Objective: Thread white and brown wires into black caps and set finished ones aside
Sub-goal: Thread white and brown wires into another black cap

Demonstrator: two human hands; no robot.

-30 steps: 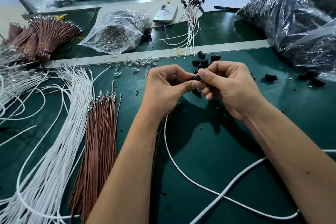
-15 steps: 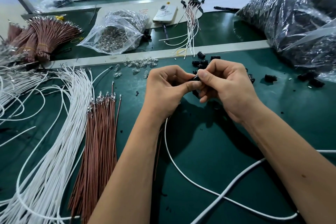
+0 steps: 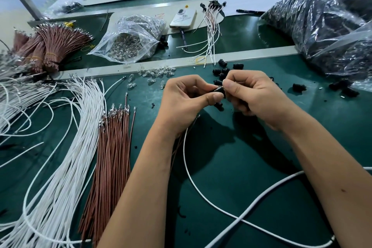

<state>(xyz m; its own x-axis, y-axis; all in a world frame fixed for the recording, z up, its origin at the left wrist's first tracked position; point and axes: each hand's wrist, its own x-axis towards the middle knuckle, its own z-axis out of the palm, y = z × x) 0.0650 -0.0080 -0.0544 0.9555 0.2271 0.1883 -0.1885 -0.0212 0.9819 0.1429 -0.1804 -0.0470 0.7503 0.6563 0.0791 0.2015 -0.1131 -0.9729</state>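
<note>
**Seating the wires in one black cap**

My left hand (image 3: 185, 102) and right hand (image 3: 255, 94) are drawn together over the green table (image 3: 251, 167), both pinching the same black cap (image 3: 219, 90). My left thumb lies along the cap's near side to steady it, while my right thumb and forefinger nip its upper end, so both hands are clamped on that one small piece. I hold it raised off the table, close in front of me, because the holes are tiny and I need to see them.

From under my left palm a white wire (image 3: 193, 179) runs down in a long loop toward me, with a brown wire (image 3: 177, 147) beside it. I judge these are the two being fed into the cap, though my fingers hide the ends and I cannot tell how far they are in.

Just beyond my knuckles lie loose black caps (image 3: 221, 71), kept near for my right hand. To my left lie the white wires (image 3: 66, 157) in a fanned heap and the brown wires (image 3: 112, 157) in a straight bundle, terminals pointing away, ready to be drawn one at a time. Small clear bulbs (image 3: 155, 73) are scattered near the metal strip (image 3: 241, 54). Past it lie the finished ones (image 3: 210, 26), well apart from my stock, beside a phone (image 3: 183, 18).
</note>
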